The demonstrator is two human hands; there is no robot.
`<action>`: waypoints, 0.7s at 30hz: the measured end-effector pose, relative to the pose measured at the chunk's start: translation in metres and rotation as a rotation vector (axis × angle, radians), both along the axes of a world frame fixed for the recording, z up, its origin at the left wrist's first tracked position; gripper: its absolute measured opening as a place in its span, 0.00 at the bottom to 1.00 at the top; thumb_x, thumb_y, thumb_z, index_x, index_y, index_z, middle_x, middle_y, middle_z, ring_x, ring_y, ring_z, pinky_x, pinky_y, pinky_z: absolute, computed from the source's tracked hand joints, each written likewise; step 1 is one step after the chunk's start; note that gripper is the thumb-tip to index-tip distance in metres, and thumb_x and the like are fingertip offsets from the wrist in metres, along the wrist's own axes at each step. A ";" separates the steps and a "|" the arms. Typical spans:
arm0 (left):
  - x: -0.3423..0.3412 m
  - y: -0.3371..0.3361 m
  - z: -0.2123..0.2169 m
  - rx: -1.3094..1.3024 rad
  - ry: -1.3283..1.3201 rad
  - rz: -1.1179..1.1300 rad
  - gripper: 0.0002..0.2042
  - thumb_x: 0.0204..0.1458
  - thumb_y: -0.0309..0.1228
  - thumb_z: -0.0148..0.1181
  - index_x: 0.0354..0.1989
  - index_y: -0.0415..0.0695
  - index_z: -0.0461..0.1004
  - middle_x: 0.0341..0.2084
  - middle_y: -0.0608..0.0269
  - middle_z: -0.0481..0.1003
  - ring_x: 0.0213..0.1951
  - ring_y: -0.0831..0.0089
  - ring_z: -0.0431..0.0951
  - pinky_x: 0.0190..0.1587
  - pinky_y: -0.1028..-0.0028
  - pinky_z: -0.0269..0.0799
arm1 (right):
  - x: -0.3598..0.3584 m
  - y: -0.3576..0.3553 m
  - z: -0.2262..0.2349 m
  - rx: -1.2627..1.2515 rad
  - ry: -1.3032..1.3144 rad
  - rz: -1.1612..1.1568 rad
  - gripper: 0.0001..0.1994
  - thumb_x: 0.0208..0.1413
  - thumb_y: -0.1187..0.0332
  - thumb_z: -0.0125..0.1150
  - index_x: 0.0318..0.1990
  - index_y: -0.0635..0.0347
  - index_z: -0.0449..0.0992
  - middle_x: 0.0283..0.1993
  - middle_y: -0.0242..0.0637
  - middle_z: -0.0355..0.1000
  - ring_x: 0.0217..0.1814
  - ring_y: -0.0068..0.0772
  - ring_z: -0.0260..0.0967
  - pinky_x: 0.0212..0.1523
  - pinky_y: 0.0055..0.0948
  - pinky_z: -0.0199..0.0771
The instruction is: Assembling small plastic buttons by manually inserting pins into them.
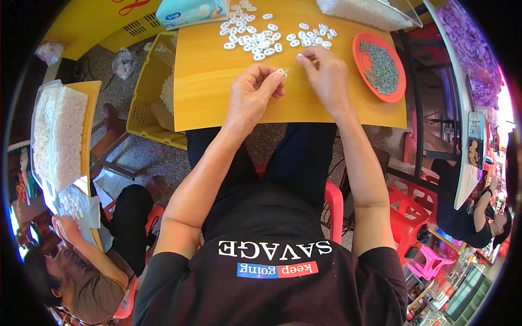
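Observation:
My left hand (254, 89) pinches a small white plastic piece (281, 72) between thumb and fingers, above the front half of the yellow table (217, 108). A thin, pale point sticks out of that piece toward the right. Just beyond, my right hand (326, 73) has its fingers curled in near the thumb, beside a small group of white two-holed oval plastic pieces (311, 38). Whatever its fingertips hold, if anything, is too small to make out. A larger heap of the same ovals (261, 41) lies farther left. To the right, a red plate (399, 89) carries many small grey metal parts (380, 68).
A tissue pack (193, 13) and a clear bin of white parts (364, 13) stand at the far edge. Left of the table is a yellow crate (138, 108). A red chair (333, 209) shows by my side. One person (92, 277) works at left, another (467, 212) at right.

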State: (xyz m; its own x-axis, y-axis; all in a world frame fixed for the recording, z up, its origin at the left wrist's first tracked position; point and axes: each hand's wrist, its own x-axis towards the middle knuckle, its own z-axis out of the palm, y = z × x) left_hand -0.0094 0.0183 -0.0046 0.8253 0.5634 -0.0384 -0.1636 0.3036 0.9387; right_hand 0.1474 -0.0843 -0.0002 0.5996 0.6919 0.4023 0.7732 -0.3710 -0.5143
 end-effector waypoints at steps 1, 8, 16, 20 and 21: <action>-0.001 0.000 0.001 -0.017 -0.008 0.001 0.08 0.59 0.30 0.58 0.37 0.37 0.73 0.28 0.64 0.75 0.30 0.78 0.75 0.36 0.78 0.71 | -0.004 0.000 0.003 -0.002 0.002 0.002 0.09 0.52 0.64 0.66 0.36 0.58 0.79 0.30 0.36 0.77 0.29 0.36 0.76 0.30 0.33 0.73; -0.006 -0.003 0.013 -0.023 -0.002 0.012 0.09 0.59 0.30 0.57 0.37 0.35 0.72 0.26 0.64 0.75 0.29 0.79 0.75 0.35 0.78 0.71 | -0.041 -0.013 0.032 0.410 1.018 0.128 0.11 0.58 0.68 0.63 0.44 0.67 0.77 0.34 0.31 0.75 0.28 0.15 0.65 0.31 0.15 0.66; -0.009 -0.006 0.023 -0.025 -0.025 -0.015 0.08 0.58 0.30 0.59 0.38 0.37 0.73 0.26 0.63 0.76 0.29 0.77 0.75 0.36 0.78 0.71 | -0.051 -0.020 0.040 0.479 1.081 0.180 0.11 0.59 0.70 0.62 0.45 0.67 0.77 0.36 0.34 0.76 0.29 0.16 0.66 0.33 0.16 0.68; -0.010 -0.007 0.026 -0.018 -0.014 -0.019 0.08 0.58 0.31 0.59 0.37 0.37 0.73 0.26 0.63 0.76 0.29 0.78 0.75 0.36 0.78 0.71 | -0.054 -0.022 0.042 0.452 1.011 0.171 0.11 0.58 0.71 0.62 0.45 0.68 0.77 0.37 0.33 0.76 0.29 0.17 0.67 0.33 0.16 0.68; -0.011 -0.008 0.026 0.022 0.004 -0.007 0.09 0.58 0.31 0.59 0.37 0.37 0.73 0.26 0.64 0.75 0.29 0.78 0.75 0.36 0.78 0.71 | -0.055 -0.022 0.042 0.439 0.956 0.160 0.11 0.58 0.71 0.62 0.45 0.68 0.77 0.37 0.33 0.76 0.30 0.17 0.67 0.33 0.15 0.68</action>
